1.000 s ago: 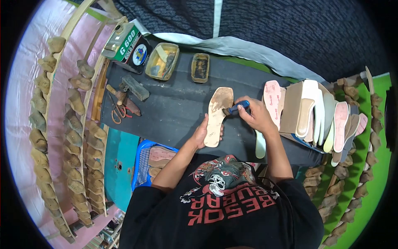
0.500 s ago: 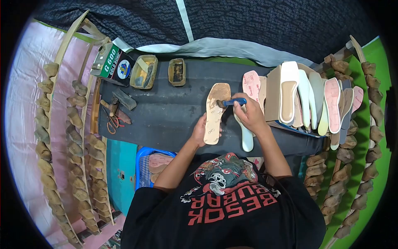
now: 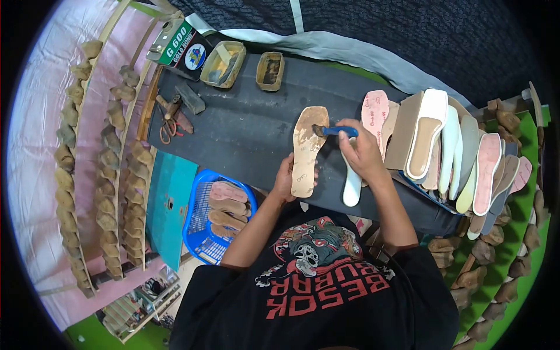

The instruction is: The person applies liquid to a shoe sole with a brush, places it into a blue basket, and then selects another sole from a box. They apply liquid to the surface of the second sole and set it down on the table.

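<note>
My left hand (image 3: 285,179) grips the lower part of a tan insole (image 3: 307,166), holding it up with its broad end away from me. A brown wet-looking coat covers that broad end. In my right hand (image 3: 366,154) is a brush (image 3: 341,130) with a blue handle, its dark bristles touching the coated area near the insole's right edge. Under my right hand a pale white insole (image 3: 352,185) lies on the dark table, partly covered. Just beyond it, a pink printed insole (image 3: 374,111) rests beside the box.
A cardboard box (image 3: 404,131) packed with insoles stands at right. Across the dark table (image 3: 233,128) are a glue can (image 3: 181,51), two tubs (image 3: 270,71), scissors (image 3: 168,131) and a hammer (image 3: 169,106). A blue basket (image 3: 195,233) holds insoles below left. Racks of shoe lasts (image 3: 108,157) flank both sides.
The camera view has turned, so more of the blue basket shows at lower left. The brush still touches the insole's broad end, and both hands keep their holds.
</note>
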The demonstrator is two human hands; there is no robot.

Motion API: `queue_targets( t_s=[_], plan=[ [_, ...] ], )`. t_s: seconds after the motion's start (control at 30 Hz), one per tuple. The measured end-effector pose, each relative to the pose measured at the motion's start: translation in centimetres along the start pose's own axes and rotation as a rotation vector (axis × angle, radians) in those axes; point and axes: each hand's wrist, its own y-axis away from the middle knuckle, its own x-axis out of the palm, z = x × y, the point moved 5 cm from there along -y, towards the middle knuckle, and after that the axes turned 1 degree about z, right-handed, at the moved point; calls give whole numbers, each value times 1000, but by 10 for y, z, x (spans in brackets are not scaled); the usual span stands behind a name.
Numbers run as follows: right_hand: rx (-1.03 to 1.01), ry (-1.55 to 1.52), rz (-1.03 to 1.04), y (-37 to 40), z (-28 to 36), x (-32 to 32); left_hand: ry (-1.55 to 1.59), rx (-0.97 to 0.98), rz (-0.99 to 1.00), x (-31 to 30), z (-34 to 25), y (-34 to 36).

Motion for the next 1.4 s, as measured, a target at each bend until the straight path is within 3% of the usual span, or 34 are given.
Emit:
queue_targets(
  t_s=[0.2, 0.43, 0.73, 0.93, 1.07, 1.13, 1.33, 1.4],
  plan=[
    [-164, 26, 127, 19, 30, 32, -21, 15, 7, -14, -5, 3],
    [-22, 84, -215, 25, 39, 2, -102, -48, 100, 8, -33, -4],
    [97, 136, -312, 40, 63, 27, -133, -182, 306, 10, -30, -3],
    [87, 229, -326, 60, 85, 41, -82, -158, 214, 6, -44, -7],
    [188, 252, -430, 74, 85, 39, -104, -242, 386, 2, -39, -11],
    [204, 252, -491, 69, 84, 35, -77, -253, 349, 5, -33, -9],
    [134, 284, -311, 62, 81, 44, -126, -214, 249, 10, -22, -27],
    [123, 259, -308, 57, 82, 44, -141, -192, 296, 15, -32, -33]
  ],
)
